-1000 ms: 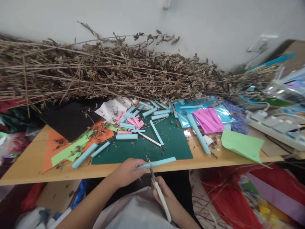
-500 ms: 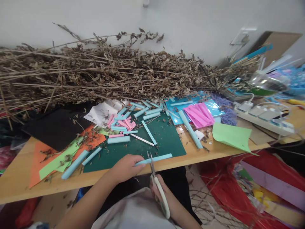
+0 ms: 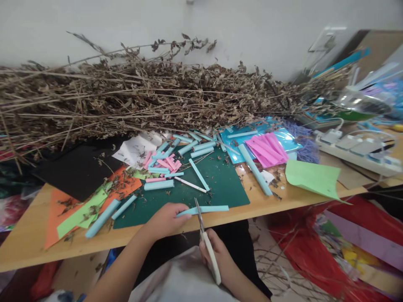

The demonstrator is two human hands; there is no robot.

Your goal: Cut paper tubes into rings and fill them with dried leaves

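Note:
Near the table's front edge, my left hand (image 3: 170, 219) pinches one end of a light blue paper tube (image 3: 214, 208) between thumb and fingers. The tube points to the right over the edge of a green cutting mat (image 3: 229, 184). My right hand (image 3: 217, 251) is closed around the white handles of a pair of scissors (image 3: 211, 256). Their blades lie across the tube just right of my left fingertips and look nearly closed; whether the paper is cut through I cannot tell. Several blue tube pieces (image 3: 159, 184) and short pink pieces (image 3: 171, 162) lie on the mat beyond.
Dried leafy stalks (image 3: 157, 96) are heaped along the wall. Pink paper strips (image 3: 267, 149), a green sheet (image 3: 311, 179) and a power strip (image 3: 359, 153) lie to the right. Black paper (image 3: 82, 167) and an orange sheet (image 3: 53, 218) are at left. A red bag (image 3: 292, 239) sits below.
The scissor blades were apart around the tube and are now closer together. The handles have come together in my right hand. My left hand still pinches the tube; the view has shifted slightly.

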